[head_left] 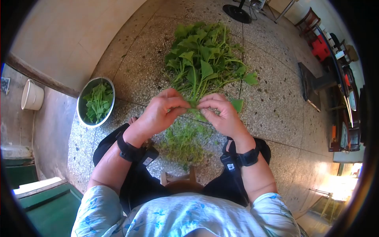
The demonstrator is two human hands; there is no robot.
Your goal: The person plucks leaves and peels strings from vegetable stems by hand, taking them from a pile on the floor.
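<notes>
Left hand (161, 111) and right hand (222, 114) (leafy pile (203, 57) ahead, green scraps (184, 144) below, metal bowl (80, 111) leftward) pinch a leafy stem (193, 105) between them.

greens heap (203, 55) on floor (272, 114), ahead — basin (85, 91) left, leaves (98, 103) inside — scraps (185, 144) nearer, between legs (136, 185)

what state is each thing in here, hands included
Left hand: fingers pinched on the green sprig
Right hand: fingers pinched on the same sprig
Green sprig: held up between both hands
Leafy pile: heaped loose on the floor
Metal bowl: uncovered, holding loose greens
Stringy scraps: scattered on the floor
Wrist straps: worn on both wrists
</notes>
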